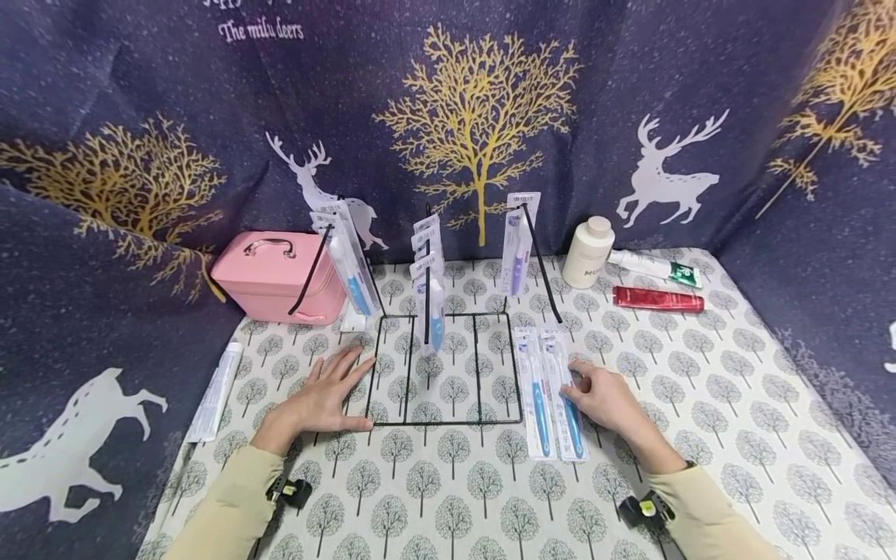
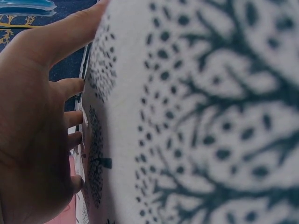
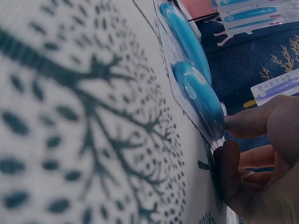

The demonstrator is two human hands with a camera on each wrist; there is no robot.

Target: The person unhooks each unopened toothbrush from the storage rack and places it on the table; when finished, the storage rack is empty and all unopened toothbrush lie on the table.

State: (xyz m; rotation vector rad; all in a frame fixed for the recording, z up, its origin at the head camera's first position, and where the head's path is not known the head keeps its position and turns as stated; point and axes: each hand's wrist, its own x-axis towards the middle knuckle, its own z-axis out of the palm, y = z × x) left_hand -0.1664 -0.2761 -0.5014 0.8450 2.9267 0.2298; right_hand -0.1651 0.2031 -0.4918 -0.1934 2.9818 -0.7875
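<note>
Fingers [image 1: 585,368] against right edge of toothbrush pack [image 1: 566,412]

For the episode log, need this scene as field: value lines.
left hand: spread on the table at the left edge of the wire rack
right hand: fingers at the edge of the right flat toothbrush; pinching or not, unclear
beside it: left flat toothbrush, also packaged
hanging: blue toothbrushes on left and middle arms, purple toothbrush on right
back right: bottle, white-green tube, red tube
left side: pink case, white tube
</note>
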